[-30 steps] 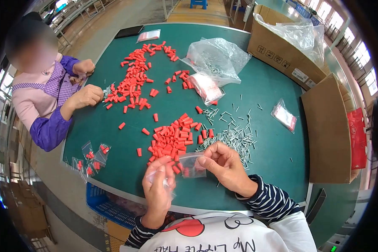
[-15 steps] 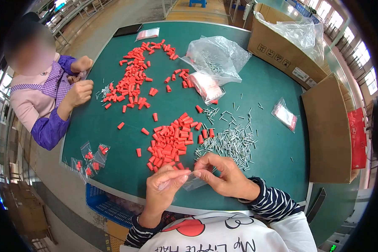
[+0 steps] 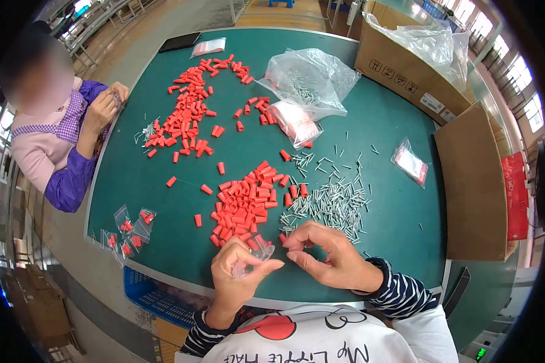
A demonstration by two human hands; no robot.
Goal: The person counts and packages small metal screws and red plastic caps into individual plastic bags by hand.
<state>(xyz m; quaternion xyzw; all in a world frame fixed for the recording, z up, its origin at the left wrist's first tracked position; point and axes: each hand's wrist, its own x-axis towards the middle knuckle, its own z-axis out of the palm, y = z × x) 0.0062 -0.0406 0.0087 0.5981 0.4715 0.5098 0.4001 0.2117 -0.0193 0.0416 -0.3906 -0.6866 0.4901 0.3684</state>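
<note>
- Left hand [image 3: 235,270]: grasping the clear plastic bag [image 3: 263,251] beside the red tapered caps [image 3: 242,206]; a light pinch helps avoid creasing it.
- Right hand [image 3: 333,259]: fingers curled just beside the bag; cannot tell whether gripping anything.

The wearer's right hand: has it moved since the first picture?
Yes: judged against the metal fasteners, the right hand has come slightly nearer the wearer's shirt.

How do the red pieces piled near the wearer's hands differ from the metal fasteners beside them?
The red pieces are stout and tapered; the metal fasteners are thin. The red pieces are brightly coloured; the metal fasteners are silvery. Both lie loose and jumbled on the green table.
</note>
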